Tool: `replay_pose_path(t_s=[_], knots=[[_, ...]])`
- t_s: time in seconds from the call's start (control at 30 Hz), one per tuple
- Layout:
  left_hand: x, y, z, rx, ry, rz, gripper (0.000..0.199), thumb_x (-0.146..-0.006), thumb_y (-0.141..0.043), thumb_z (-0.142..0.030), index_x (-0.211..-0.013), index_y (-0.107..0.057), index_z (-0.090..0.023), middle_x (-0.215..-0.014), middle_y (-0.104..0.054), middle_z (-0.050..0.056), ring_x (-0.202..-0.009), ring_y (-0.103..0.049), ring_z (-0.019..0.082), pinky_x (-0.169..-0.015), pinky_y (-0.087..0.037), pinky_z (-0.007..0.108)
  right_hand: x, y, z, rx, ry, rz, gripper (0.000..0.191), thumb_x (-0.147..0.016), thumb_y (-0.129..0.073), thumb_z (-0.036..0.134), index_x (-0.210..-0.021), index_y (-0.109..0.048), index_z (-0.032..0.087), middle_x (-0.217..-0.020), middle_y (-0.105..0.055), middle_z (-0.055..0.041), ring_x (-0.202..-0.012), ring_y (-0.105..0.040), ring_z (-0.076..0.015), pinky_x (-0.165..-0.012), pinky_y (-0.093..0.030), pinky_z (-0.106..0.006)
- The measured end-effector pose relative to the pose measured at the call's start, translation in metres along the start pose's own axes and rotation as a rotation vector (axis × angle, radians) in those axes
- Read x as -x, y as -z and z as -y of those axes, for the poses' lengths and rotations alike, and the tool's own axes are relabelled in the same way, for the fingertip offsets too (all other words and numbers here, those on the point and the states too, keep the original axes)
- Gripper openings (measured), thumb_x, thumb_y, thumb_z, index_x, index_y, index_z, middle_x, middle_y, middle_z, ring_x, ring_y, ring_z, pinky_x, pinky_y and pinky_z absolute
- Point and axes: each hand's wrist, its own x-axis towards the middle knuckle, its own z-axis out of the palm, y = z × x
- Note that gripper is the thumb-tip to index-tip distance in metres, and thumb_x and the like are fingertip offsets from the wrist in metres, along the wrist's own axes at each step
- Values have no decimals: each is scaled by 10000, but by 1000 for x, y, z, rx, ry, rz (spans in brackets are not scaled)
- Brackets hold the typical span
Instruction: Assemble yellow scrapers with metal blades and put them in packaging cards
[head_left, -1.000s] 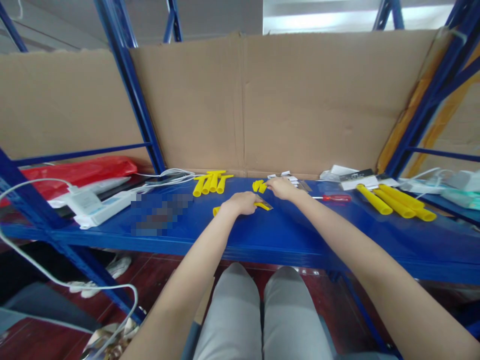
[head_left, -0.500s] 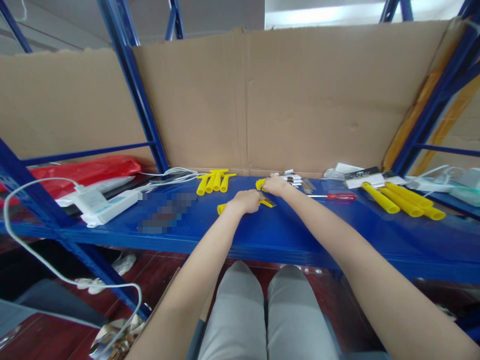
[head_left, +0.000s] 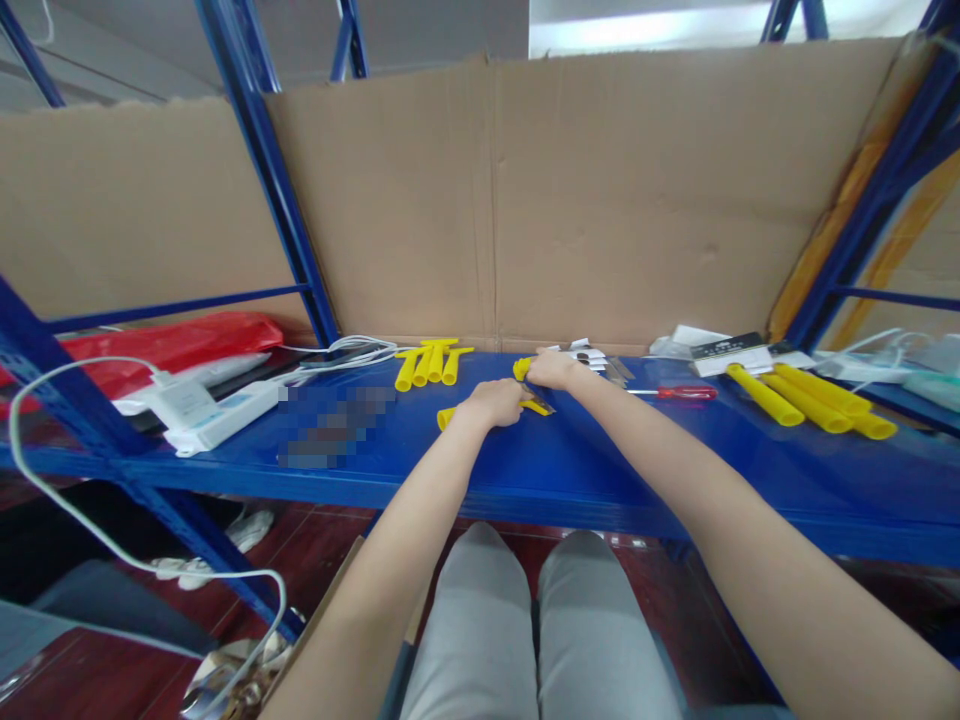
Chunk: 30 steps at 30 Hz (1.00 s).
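Note:
My left hand (head_left: 496,403) is closed around a yellow scraper (head_left: 445,418) lying low over the shelf. Its round handle end sticks out on the left, and its wide head with a thin metal edge shows right of my fingers. Just beyond, my right hand (head_left: 551,370) has its fingers closed on a small yellow part (head_left: 521,368), mostly covered by the fingers. Thin metal blades (head_left: 619,370) and white paper pieces (head_left: 586,355) lie behind and right of that hand. A screwdriver (head_left: 686,393) with a red handle rests farther right.
Several yellow T-shaped handles (head_left: 427,363) stand at the back left. More yellow tubular handles (head_left: 817,400) lie at right beside black-and-white packets (head_left: 727,353). A white power strip (head_left: 225,418) with cables sits at left. Cardboard (head_left: 600,200) walls the back of the blue shelf (head_left: 570,470).
Both hands stay almost in place with the same grips. The whole view has shifted very slightly; nothing else has visibly moved.

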Motion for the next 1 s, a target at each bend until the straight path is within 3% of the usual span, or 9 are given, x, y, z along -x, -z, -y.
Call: replay_pose_path(t_s=[0.27,0.5,0.63,0.73,1.0], knots=[[-1,0,-2,-7,12,21,424,-927,-431,-254,-1314,-602,-277,-1326,-609,75,-1178,-593,265,-955,-489,348,7,-7,0,-109,-80,-33,236,-858,-527,88,-941,-743,134,-922,-756,-145,-868,-712,-215,-750,-427,-294],[-3,-2,-1,18,2,8,429,-919,-431,-231,-1305,-611,-291,-1328,-610,69,-1184,-595,266,-963,-487,360,11,-1,11,-403,-489,-39,374,-911,-430,156,-1168,-693,92,-1122,-708,-205,-1044,-680,-270,-807,-478,-296],[-4,-3,0,0,-6,11,423,-918,-428,-228,-1295,-619,-246,-1325,-610,95,-1190,-590,270,-955,-493,358,5,0,17,-611,-658,-12,469,-926,-483,385,-1227,-665,75,-1167,-687,-224,-1116,-646,-299,-864,-490,-312],[-5,-4,0,11,2,5,427,-915,-430,-225,-1297,-618,-248,-1319,-616,97,-1185,-595,269,-955,-493,356,0,-1,21,-675,-703,12,535,-907,-512,459,-1243,-655,68,-1191,-676,-227,-1157,-622,-305,-907,-483,-320],[-5,-5,-1,40,19,-7,419,-906,-457,-221,-1284,-623,-287,-1286,-640,74,-1161,-619,265,-936,-502,344,-7,-1,17,-657,-657,61,430,-853,-556,233,-1238,-659,72,-1175,-689,-208,-1132,-644,-277,-888,-494,-281]])
